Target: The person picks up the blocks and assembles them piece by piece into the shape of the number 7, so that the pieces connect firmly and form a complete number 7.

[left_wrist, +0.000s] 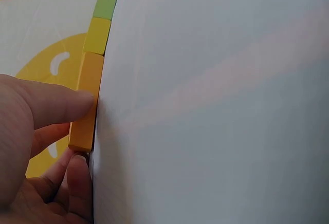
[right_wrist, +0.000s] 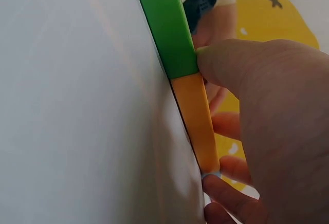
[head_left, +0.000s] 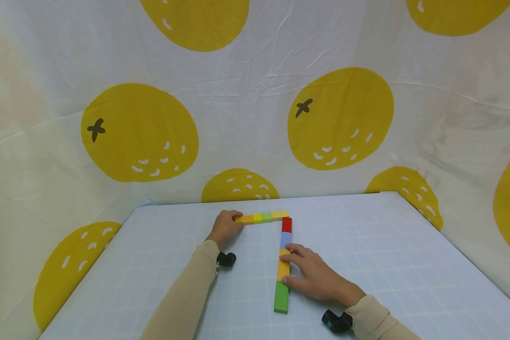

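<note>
Along the back of the table a row of blocks runs sideways: an orange block [head_left: 245, 220], a yellow block [head_left: 258, 218], a light green block [head_left: 267, 217] and a pale yellow block [head_left: 279, 215]. My left hand [head_left: 227, 226] pinches the orange block's left end, thumb on its near face. A second row comes toward me from that row's right end: a red block [head_left: 286, 225], a blue block [head_left: 286, 239], another orange block [right_wrist: 194, 124] and a green block [right_wrist: 167, 26]. My right hand [head_left: 318, 274] touches this row's right side, thumb by the green-orange joint, fingers farther up.
A light, grid-patterned cloth covers the table [head_left: 153, 283]. Behind it hangs a white curtain [head_left: 242, 118] printed with yellow fruit. Dark wrist devices sit at the left sleeve [head_left: 182, 293] and the right sleeve [head_left: 378, 318].
</note>
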{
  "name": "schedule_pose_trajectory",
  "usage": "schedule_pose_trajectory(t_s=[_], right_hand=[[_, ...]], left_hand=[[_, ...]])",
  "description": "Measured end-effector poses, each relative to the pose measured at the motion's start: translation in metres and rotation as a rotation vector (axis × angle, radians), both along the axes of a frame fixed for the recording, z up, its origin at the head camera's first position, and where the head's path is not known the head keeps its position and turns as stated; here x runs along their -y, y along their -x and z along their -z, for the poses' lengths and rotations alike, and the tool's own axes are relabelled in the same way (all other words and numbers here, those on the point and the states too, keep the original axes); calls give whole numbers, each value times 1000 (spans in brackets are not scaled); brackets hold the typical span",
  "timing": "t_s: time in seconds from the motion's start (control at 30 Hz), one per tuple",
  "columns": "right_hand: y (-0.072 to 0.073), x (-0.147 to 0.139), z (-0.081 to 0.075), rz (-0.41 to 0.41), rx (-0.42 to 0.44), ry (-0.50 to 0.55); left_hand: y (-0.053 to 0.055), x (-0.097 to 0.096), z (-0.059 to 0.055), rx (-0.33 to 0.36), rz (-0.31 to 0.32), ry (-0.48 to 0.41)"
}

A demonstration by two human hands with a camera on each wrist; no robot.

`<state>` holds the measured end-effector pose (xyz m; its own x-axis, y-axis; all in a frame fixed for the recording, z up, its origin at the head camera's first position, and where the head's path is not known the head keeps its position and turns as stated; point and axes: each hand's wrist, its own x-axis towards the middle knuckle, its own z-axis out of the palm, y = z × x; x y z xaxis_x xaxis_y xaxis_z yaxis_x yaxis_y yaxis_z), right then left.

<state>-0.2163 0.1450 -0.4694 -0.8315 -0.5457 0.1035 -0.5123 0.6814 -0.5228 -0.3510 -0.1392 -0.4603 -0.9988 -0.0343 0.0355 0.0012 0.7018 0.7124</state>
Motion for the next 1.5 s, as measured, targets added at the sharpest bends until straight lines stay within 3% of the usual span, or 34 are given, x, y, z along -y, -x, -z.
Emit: schedule_pose_trajectory(t_s=[0.37,0.53,0.8,1.0,1.3,1.5], right_hand=[[-1,2,-1,0,21,-8],[0,2,-1,-2,15,-11],[2,3,-1,-1,12,-7],[1,0,-4,20,16,17],[3,-2,-3,64,30,36],[4,-3,-7,78,-6,50]], left_hand=[[-3,1,0,19,-31,-6],[-4,3,-2,12,-14,18],[-7,13,-2,44,-37,-38],[-21,23,-6,32,-11,-60],[-45,33,-7,79,-21,-38],[-63,41,-8,29,11,-17]])
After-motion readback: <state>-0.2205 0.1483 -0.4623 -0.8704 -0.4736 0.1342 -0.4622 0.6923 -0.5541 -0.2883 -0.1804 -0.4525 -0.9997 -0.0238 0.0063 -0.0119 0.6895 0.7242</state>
